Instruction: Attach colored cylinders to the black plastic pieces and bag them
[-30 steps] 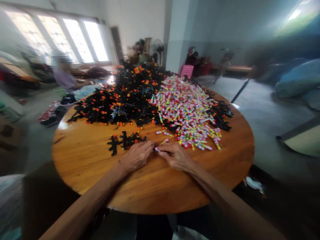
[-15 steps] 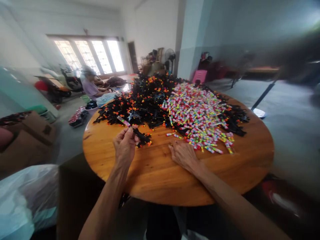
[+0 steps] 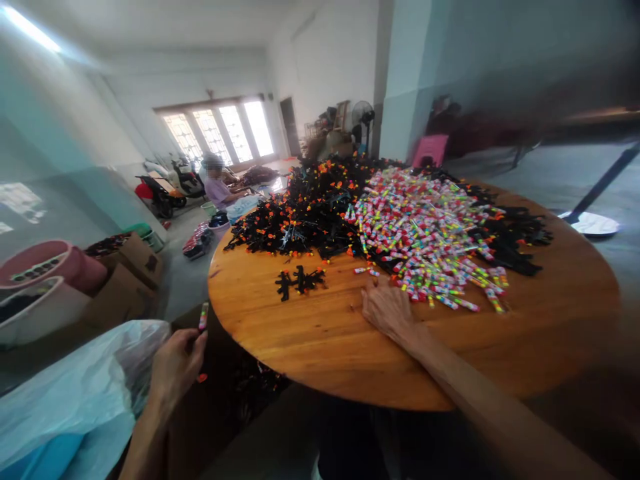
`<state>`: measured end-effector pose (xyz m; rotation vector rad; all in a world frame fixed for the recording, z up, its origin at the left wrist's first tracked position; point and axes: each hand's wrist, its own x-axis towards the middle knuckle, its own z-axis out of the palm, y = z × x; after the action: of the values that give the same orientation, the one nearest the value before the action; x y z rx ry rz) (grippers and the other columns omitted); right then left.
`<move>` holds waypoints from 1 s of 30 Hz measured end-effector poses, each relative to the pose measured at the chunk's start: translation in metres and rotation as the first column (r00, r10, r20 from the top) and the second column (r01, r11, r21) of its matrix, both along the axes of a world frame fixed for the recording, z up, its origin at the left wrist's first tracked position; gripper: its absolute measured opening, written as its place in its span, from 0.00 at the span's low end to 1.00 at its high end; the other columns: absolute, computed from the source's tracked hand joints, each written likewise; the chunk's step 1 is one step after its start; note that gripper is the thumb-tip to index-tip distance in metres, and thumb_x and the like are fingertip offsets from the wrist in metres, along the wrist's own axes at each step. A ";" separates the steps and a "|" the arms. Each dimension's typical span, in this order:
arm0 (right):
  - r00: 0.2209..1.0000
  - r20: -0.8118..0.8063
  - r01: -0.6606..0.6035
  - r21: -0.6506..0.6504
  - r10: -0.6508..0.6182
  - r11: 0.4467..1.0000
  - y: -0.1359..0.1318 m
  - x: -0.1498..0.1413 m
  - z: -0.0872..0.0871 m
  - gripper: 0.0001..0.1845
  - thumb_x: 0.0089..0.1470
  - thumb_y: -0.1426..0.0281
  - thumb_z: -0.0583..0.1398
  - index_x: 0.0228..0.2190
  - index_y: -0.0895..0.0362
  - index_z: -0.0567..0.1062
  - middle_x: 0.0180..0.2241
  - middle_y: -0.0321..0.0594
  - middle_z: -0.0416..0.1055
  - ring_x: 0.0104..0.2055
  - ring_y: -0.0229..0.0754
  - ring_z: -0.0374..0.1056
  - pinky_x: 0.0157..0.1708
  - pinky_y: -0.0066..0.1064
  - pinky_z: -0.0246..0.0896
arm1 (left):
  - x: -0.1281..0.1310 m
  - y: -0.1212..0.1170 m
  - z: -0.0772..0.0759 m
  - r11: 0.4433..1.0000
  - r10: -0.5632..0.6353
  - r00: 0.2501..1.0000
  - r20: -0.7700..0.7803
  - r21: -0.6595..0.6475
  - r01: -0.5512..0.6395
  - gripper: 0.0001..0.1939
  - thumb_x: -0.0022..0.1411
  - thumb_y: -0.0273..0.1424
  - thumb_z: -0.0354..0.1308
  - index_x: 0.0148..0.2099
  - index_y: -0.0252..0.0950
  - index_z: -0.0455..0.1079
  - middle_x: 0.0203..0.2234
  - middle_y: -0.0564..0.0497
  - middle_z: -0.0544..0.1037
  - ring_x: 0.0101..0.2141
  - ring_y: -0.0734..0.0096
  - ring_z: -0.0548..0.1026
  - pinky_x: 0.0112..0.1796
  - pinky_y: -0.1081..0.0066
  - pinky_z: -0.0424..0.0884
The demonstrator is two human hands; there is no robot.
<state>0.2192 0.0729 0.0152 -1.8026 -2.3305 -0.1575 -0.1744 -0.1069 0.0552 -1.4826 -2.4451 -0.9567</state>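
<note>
I see the left hand (image 3: 176, 363) out past the rim of the round wooden surface (image 3: 280, 340), beside a pale plastic bag (image 3: 85, 387), thumb and fingers pinched together on a small printed tube (image 3: 203, 316) that stands nearly upright above the fingertips. An orange bit (image 3: 201, 378) shows just below that hand; whether it joins the tube I can't tell. The right hand (image 3: 387, 310) rests palm down, fingers bent, and I can't make out if they grip anything. Two loose tubes (image 3: 373, 273) lie just beyond them, near the heap of tubes (image 3: 425, 233); black toy guns (image 3: 301, 279) lie farther left.
</note>
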 end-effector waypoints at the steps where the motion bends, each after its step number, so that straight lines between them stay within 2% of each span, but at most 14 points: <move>1: 1.000 0.002 -0.027 -0.019 0.027 0.999 0.001 0.001 -0.001 0.17 0.64 0.71 0.52 0.48 0.63 0.75 0.44 0.57 0.74 0.35 0.50 0.75 0.27 0.34 0.60 | -0.001 0.002 -0.002 0.998 0.017 0.994 -0.106 -0.053 -0.023 0.13 0.60 0.42 0.58 0.34 0.37 0.76 0.32 0.46 0.80 0.28 0.61 0.76 0.27 0.69 0.68; 3: 0.995 0.008 -0.100 -0.034 0.100 0.994 0.001 0.005 -0.003 0.17 0.61 0.74 0.54 0.48 0.63 0.76 0.44 0.56 0.74 0.35 0.50 0.75 0.29 0.35 0.61 | 0.013 0.018 -0.008 0.995 -0.035 0.979 -0.199 -0.099 0.015 0.14 0.62 0.42 0.56 0.40 0.38 0.76 0.41 0.43 0.80 0.32 0.60 0.78 0.32 0.65 0.72; 5: 0.983 0.010 -0.186 -0.009 0.186 0.983 0.000 0.009 -0.006 0.17 0.61 0.74 0.54 0.49 0.62 0.75 0.44 0.54 0.74 0.36 0.51 0.75 0.32 0.37 0.62 | 0.044 0.044 -0.014 0.980 -0.184 0.964 -0.190 -0.109 0.166 0.17 0.66 0.43 0.54 0.49 0.39 0.74 0.47 0.42 0.78 0.33 0.62 0.79 0.36 0.63 0.74; 7: 0.971 -0.013 -0.240 0.026 0.240 0.970 -0.003 0.012 -0.007 0.18 0.64 0.72 0.51 0.51 0.60 0.74 0.44 0.51 0.75 0.38 0.51 0.74 0.34 0.38 0.63 | 0.081 0.074 -0.017 0.936 -0.347 0.923 -0.164 -0.130 0.328 0.19 0.69 0.42 0.52 0.56 0.39 0.71 0.48 0.42 0.77 0.34 0.64 0.79 0.37 0.64 0.74; 9: 0.970 -0.055 -0.236 0.040 0.238 0.971 -0.006 0.013 -0.007 0.19 0.67 0.68 0.50 0.53 0.60 0.73 0.44 0.50 0.75 0.40 0.51 0.74 0.35 0.38 0.63 | 0.113 0.104 -0.017 0.896 -0.437 0.880 -0.189 -0.178 0.407 0.20 0.69 0.41 0.54 0.58 0.37 0.69 0.49 0.40 0.77 0.36 0.63 0.79 0.37 0.65 0.74; 11: 0.972 -0.069 -0.222 0.031 0.223 0.975 -0.008 0.012 -0.005 0.21 0.68 0.64 0.50 0.53 0.60 0.73 0.45 0.51 0.75 0.40 0.51 0.74 0.35 0.37 0.64 | 0.133 0.129 -0.018 0.875 -0.472 0.853 -0.224 -0.241 0.421 0.18 0.69 0.39 0.55 0.55 0.35 0.71 0.46 0.39 0.78 0.37 0.61 0.79 0.37 0.65 0.73; 13: 0.971 -0.042 -0.233 0.018 0.233 0.972 -0.008 0.012 -0.004 0.22 0.68 0.63 0.49 0.54 0.60 0.73 0.46 0.52 0.74 0.41 0.52 0.74 0.35 0.38 0.64 | 0.142 0.147 -0.022 0.867 -0.480 0.847 -0.231 -0.272 0.417 0.13 0.69 0.36 0.55 0.49 0.34 0.74 0.41 0.40 0.79 0.37 0.59 0.79 0.38 0.64 0.73; 15: 0.968 -0.011 -0.250 0.000 0.250 0.968 -0.007 0.011 -0.003 0.23 0.69 0.64 0.49 0.57 0.60 0.72 0.47 0.52 0.73 0.41 0.52 0.73 0.35 0.39 0.64 | 0.143 0.160 -0.026 0.867 -0.482 0.849 -0.218 -0.263 0.424 0.10 0.68 0.33 0.54 0.42 0.34 0.75 0.37 0.41 0.80 0.36 0.59 0.78 0.38 0.65 0.72; 18: 0.967 -0.019 -0.253 -0.036 0.253 0.967 -0.005 0.013 -0.002 0.23 0.68 0.66 0.49 0.58 0.59 0.72 0.48 0.53 0.72 0.40 0.51 0.73 0.35 0.39 0.65 | 0.140 0.168 -0.027 0.880 -0.465 0.863 -0.199 -0.210 0.426 0.11 0.66 0.31 0.52 0.39 0.35 0.76 0.35 0.42 0.80 0.34 0.61 0.78 0.36 0.66 0.72; 21: 0.957 -0.044 -0.291 -0.086 0.288 0.953 -0.004 0.016 -0.002 0.24 0.64 0.70 0.53 0.59 0.60 0.71 0.50 0.53 0.72 0.41 0.50 0.72 0.36 0.37 0.65 | 0.133 0.163 -0.010 0.892 -0.451 0.889 -0.083 -0.078 0.445 0.12 0.63 0.34 0.54 0.40 0.37 0.77 0.33 0.46 0.81 0.30 0.65 0.78 0.33 0.69 0.72; 24: 0.947 -0.070 -0.320 -0.108 0.314 0.941 -0.004 0.019 -0.001 0.25 0.61 0.72 0.55 0.59 0.59 0.70 0.51 0.52 0.71 0.42 0.49 0.72 0.36 0.37 0.65 | 0.120 0.150 0.027 0.889 -0.458 0.889 -0.009 -0.001 0.458 0.13 0.59 0.40 0.57 0.39 0.40 0.78 0.29 0.50 0.81 0.27 0.67 0.76 0.29 0.71 0.70; 27: 0.947 -0.090 -0.316 -0.096 0.308 0.944 -0.004 0.019 -0.002 0.21 0.62 0.71 0.54 0.55 0.60 0.72 0.49 0.51 0.72 0.42 0.50 0.72 0.37 0.38 0.64 | 0.111 0.142 0.066 0.867 -0.497 0.867 -0.046 -0.062 0.494 0.13 0.56 0.44 0.59 0.34 0.41 0.79 0.25 0.51 0.80 0.23 0.69 0.73 0.26 0.71 0.66; 29: 0.947 -0.096 -0.314 -0.094 0.305 0.945 -0.003 0.019 -0.002 0.19 0.62 0.72 0.54 0.53 0.60 0.73 0.47 0.50 0.73 0.41 0.50 0.72 0.36 0.38 0.64 | 0.116 0.144 0.082 0.819 -0.568 0.820 -0.078 -0.150 0.553 0.14 0.56 0.45 0.59 0.30 0.41 0.78 0.22 0.52 0.78 0.22 0.69 0.71 0.25 0.71 0.63; 30: 0.947 -0.095 -0.314 -0.094 0.306 0.945 -0.004 0.018 -0.002 0.19 0.61 0.72 0.54 0.52 0.60 0.73 0.47 0.50 0.73 0.40 0.49 0.72 0.36 0.37 0.63 | 0.123 0.147 0.084 0.788 -0.605 0.790 -0.094 -0.210 0.579 0.14 0.57 0.44 0.58 0.29 0.41 0.78 0.21 0.52 0.77 0.21 0.69 0.70 0.24 0.71 0.62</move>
<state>0.2376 0.0693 0.0132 -1.4265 -2.5686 0.0863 -0.0511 0.0403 0.1393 -2.3741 -2.0047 -0.6703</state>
